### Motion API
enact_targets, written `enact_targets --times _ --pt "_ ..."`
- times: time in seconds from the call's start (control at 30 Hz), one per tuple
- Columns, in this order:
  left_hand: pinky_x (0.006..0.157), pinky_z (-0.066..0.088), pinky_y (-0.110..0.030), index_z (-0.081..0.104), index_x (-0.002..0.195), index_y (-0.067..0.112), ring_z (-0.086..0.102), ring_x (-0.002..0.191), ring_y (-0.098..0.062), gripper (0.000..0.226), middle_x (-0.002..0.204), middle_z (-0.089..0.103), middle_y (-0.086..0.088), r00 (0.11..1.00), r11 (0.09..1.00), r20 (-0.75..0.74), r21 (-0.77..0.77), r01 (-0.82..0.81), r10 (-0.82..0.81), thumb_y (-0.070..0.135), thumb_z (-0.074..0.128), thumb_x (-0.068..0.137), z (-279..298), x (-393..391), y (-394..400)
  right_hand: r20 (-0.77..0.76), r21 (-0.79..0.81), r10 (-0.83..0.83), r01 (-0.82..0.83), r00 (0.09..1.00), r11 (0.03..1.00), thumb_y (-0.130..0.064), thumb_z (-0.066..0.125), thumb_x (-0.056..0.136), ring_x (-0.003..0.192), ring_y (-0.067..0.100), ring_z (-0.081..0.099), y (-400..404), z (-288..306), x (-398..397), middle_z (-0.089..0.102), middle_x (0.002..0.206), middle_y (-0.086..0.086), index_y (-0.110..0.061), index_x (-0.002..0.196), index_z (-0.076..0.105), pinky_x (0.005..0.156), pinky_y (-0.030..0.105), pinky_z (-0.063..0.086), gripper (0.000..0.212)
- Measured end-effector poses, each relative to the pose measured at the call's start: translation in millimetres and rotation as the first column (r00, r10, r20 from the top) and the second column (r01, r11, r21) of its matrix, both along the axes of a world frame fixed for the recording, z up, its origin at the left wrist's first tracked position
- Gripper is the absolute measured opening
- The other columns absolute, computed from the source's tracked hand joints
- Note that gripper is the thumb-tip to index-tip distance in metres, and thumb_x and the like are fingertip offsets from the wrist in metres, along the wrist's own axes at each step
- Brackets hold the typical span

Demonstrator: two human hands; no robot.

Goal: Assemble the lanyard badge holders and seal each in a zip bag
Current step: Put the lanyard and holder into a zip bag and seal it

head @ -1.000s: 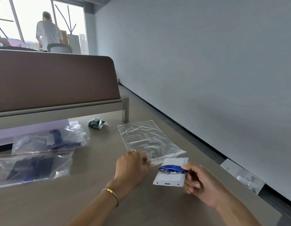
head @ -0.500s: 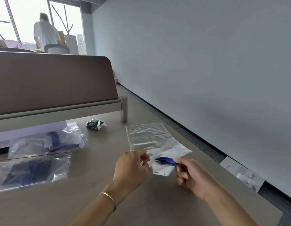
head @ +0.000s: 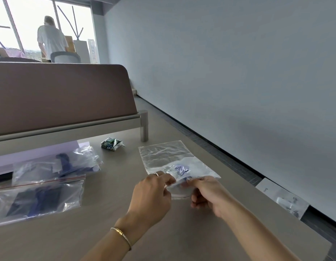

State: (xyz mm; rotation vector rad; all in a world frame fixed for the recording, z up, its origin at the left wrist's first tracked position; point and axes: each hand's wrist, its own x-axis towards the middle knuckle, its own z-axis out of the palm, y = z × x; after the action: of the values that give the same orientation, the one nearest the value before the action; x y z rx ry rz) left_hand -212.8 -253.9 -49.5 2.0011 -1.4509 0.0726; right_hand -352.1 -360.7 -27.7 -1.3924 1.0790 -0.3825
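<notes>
Pinching the near open edge of the zip bag (head: 164, 156) on the table (head: 182, 232), the left hand (head: 151, 196) and right hand (head: 206, 194) each curl fingers round the plastic. Inside lies the badge holder (head: 179, 177) with its blue lanyard (head: 181, 170); two filled bags (head: 39, 196) lie well left

table (head: 88, 238) | zip bag (head: 163, 155) | filled bags (head: 39, 198) | small packet (head: 112, 144)
</notes>
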Motion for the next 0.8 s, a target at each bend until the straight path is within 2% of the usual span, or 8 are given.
enact_targets --times 0.1,0.2,0.3,0.43,0.53,0.63,0.7,0.8 --pt "0.078 0.049 -0.026 0.069 0.108 0.033 0.061 0.095 -0.008 0.038 0.106 0.064 0.017 1.000 1.000 0.002 0.002 -0.027 0.027 0.011 0.051 0.082 -3 5 0 -0.107 -0.195 0.007 -0.028 0.994 0.980 -0.019 0.062 0.093 0.039 0.019 0.053 -5 -9 -12 0.050 0.048 0.004 -0.003 0.082 0.073 0.043 0.026 0.041 0.023" --pt "0.081 0.044 -0.022 0.069 0.109 0.033 0.056 0.101 -0.008 0.033 0.107 0.060 0.017 0.999 0.999 -0.004 0.000 -0.033 0.033 0.014 0.052 0.088 -7 11 1 -0.204 -0.604 -0.220 0.054 0.954 0.795 -0.022 0.071 0.077 0.044 0.016 0.042 -15 -25 -27 0.040 0.048 -0.004 -0.012 0.054 0.050 0.049 0.030 0.034 0.033" --pt "0.090 0.044 -0.028 0.060 0.121 0.034 0.053 0.109 -0.013 0.032 0.112 0.054 0.012 0.993 0.989 0.014 0.083 -0.121 0.120 0.034 0.054 0.089 -7 14 9 -0.207 -0.748 -0.343 0.078 0.916 0.659 -0.036 0.077 0.074 0.059 0.019 0.051 -18 -35 -36 0.052 0.060 -0.009 -0.023 0.075 0.045 0.057 0.034 0.038 0.034" --pt "0.082 0.047 -0.033 0.049 0.122 0.036 0.061 0.094 -0.016 0.035 0.099 0.060 0.010 0.973 0.948 -0.044 0.243 -0.208 0.225 0.048 0.052 0.089 -5 17 20 -0.239 -0.714 -0.330 0.064 0.913 0.697 -0.047 0.073 0.077 0.081 0.018 0.062 -25 -37 -31 0.069 0.077 -0.005 -0.034 0.109 0.049 0.075 0.035 0.047 0.042" --pt "0.069 0.051 -0.031 0.056 0.097 0.036 0.061 0.077 -0.008 0.012 0.076 0.062 0.012 0.947 0.958 -0.192 0.183 -0.222 0.256 0.040 0.058 0.086 -4 18 18 -0.094 -0.622 -0.267 0.153 0.959 0.768 -0.022 0.070 0.081 0.061 0.013 0.065 -25 -35 -23 0.071 0.061 -0.002 -0.027 0.094 0.061 0.066 0.035 0.054 0.017" --pt "0.059 0.050 -0.028 0.064 0.078 0.031 0.063 0.065 -0.008 0.004 0.066 0.066 0.014 0.847 0.953 -0.439 0.110 -0.281 0.300 0.031 0.068 0.080 2 22 13 0.113 -0.478 -0.234 0.259 0.966 0.839 0.002 0.064 0.086 0.046 0.015 0.064 -19 -26 -18 0.071 0.059 0.007 -0.013 0.086 0.066 0.049 0.031 0.053 0.015" --pt "0.057 0.051 -0.030 0.067 0.075 0.025 0.065 0.056 -0.015 0.005 0.062 0.068 0.008 0.745 0.947 -0.602 0.061 -0.316 0.288 0.025 0.070 0.078 9 28 12 0.197 -0.417 -0.241 0.303 0.950 0.857 0.004 0.062 0.088 0.047 0.018 0.064 -15 -15 -16 0.072 0.062 0.011 -0.007 0.084 0.067 0.044 0.023 0.047 0.012" --pt "0.045 0.043 -0.025 0.067 0.080 0.017 0.058 0.042 -0.019 0.002 0.059 0.069 0.002 0.643 0.937 -0.723 0.016 -0.348 0.251 0.016 0.067 0.082 23 35 13 0.296 -0.371 -0.246 0.348 0.923 0.861 0.003 0.060 0.089 0.052 0.020 0.065 -13 1 -9 0.074 0.065 0.012 -0.007 0.083 0.066 0.049 0.024 0.049 0.013"
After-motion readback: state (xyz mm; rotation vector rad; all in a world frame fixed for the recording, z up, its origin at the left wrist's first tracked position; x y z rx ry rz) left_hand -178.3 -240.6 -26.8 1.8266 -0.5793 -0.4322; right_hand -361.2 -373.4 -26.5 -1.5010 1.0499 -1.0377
